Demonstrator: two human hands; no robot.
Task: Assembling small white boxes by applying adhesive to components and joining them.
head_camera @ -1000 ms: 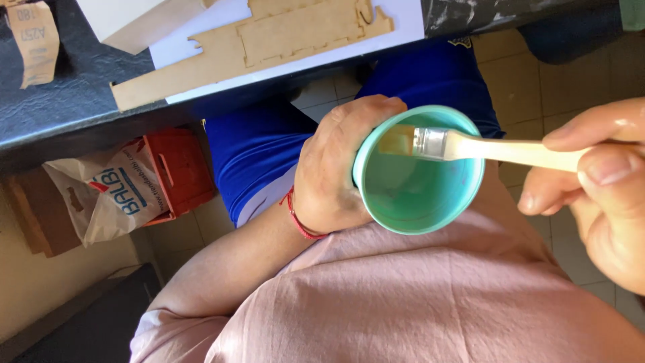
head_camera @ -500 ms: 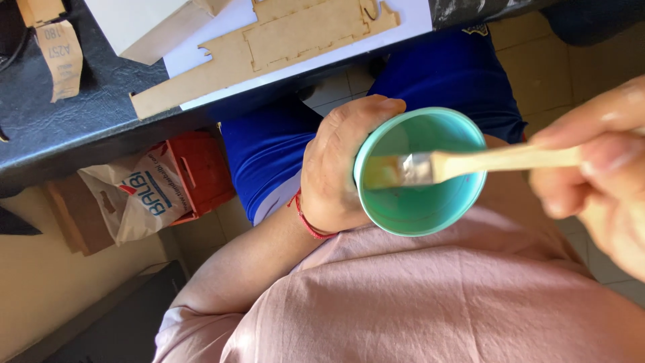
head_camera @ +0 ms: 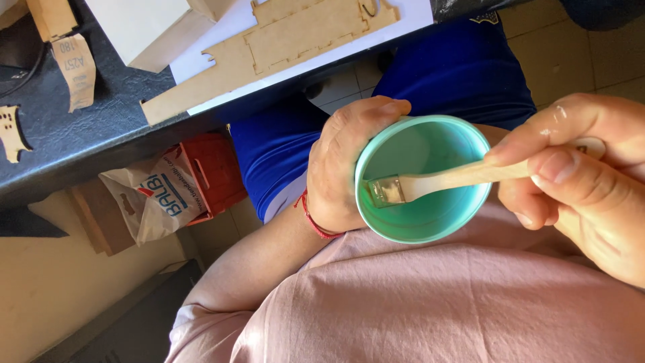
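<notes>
Two hands are seen at work over the lap. At far left, a dark table (head_camera: 101,128) carries a laser-cut wooden sheet (head_camera: 282,40); a paper bag (head_camera: 151,202) sits beneath it. The left hand (head_camera: 346,165) is wrapped around a teal cup (head_camera: 463,225), fingers curled on its wall. A flat brush (head_camera: 430,183) is pinched by the right hand (head_camera: 578,175), bristles inside the cup.

A mint-green round plastic cup (head_camera: 423,178) holds a pale wooden flat brush (head_camera: 443,180). Nearby are a red thread bracelet (head_camera: 313,220), pink cotton shirt (head_camera: 416,302), blue fabric shorts (head_camera: 443,74) and tan laser-cut wooden sheet (head_camera: 295,37).
</notes>
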